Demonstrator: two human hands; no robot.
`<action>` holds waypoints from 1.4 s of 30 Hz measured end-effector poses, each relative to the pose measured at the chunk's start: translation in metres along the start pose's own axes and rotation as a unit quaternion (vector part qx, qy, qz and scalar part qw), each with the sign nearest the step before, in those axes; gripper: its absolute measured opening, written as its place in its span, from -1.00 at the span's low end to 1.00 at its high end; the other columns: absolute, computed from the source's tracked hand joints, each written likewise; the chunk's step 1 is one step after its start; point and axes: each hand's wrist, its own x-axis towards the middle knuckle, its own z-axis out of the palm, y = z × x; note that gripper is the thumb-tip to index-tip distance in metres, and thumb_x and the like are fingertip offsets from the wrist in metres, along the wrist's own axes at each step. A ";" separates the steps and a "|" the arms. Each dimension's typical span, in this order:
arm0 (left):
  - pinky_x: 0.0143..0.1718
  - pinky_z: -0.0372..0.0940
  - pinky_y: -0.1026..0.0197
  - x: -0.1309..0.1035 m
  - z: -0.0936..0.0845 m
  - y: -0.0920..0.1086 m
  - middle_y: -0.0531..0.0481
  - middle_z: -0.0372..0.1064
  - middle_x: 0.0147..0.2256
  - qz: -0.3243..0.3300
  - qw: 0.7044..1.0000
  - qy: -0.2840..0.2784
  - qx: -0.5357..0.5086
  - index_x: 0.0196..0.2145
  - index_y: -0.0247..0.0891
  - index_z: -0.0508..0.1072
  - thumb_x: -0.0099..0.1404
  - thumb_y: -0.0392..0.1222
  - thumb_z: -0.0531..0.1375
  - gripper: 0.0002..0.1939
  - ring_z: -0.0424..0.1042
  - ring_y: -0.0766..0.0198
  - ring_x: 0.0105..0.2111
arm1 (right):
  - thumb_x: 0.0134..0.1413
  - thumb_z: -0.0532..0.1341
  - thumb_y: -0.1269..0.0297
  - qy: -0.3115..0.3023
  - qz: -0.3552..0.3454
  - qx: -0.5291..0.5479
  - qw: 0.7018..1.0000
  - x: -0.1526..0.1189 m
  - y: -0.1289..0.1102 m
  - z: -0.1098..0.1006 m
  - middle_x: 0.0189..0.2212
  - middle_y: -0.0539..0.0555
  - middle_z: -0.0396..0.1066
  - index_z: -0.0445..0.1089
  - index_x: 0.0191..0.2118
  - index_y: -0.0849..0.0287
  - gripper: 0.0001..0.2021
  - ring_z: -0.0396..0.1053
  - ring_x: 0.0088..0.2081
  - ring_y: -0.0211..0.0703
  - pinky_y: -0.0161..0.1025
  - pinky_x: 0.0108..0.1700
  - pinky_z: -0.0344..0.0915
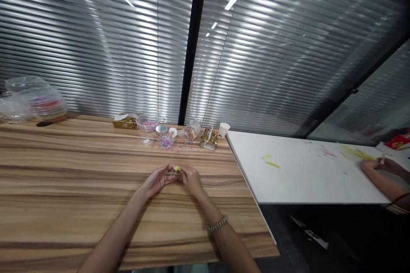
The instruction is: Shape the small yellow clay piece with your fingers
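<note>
Over the wood-grain worktop (80,179), left hand (156,181) and right hand (191,180) are pinching, each grip narrow, a small yellow piece (177,168) sitting between them. Fine two-handed adjusting is apparently underway; next move is probably calling for light, steady pressure.

Left hand (159,180) beside right hand (191,180), both curled

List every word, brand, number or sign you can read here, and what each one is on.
No text is readable.
Gold box by the blinds: pale marking on the front, too small to read.
Red packet at the far right: yellow markings, too blurred to read.
Clear lid: whitish patch, no lettering discernible.
Yellow piece at the hands: no lettering discernible.
</note>
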 end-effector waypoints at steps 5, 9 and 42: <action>-0.23 0.34 0.24 -0.002 0.004 0.001 -0.11 0.53 -0.30 -0.014 1.000 -0.019 -0.013 -0.21 -0.42 0.48 0.34 -0.15 0.01 -0.67 0.49 0.28 -0.46 | 0.13 0.04 0.54 -0.016 -0.007 -0.019 1.000 0.003 -0.001 -0.006 -0.25 0.06 0.47 0.41 -0.14 0.13 -0.71 0.36 -0.23 -0.16 -0.30 -0.18 0.20; -0.25 0.32 0.27 -0.004 0.009 0.002 -0.10 0.53 -0.27 -0.011 1.000 0.005 0.011 -0.19 -0.40 0.49 0.32 -0.11 0.03 -0.65 0.48 0.30 -0.47 | 0.10 0.12 0.50 -0.029 -0.019 -0.097 0.995 0.005 0.000 -0.011 -0.29 0.07 0.47 0.42 -0.12 0.13 -0.74 0.35 -0.25 -0.14 -0.27 -0.21 0.17; -0.03 0.26 0.07 0.005 -0.010 -0.004 -0.14 0.50 -0.21 0.220 0.951 0.172 0.134 -0.35 -0.29 0.51 -0.10 -0.02 0.36 -0.64 0.45 0.08 -0.17 | 0.24 -0.01 0.20 0.094 0.132 0.022 0.986 0.001 0.007 -0.010 -0.58 -0.01 0.42 0.43 -0.43 0.17 -0.65 0.32 -0.55 -0.25 -0.38 -0.45 0.11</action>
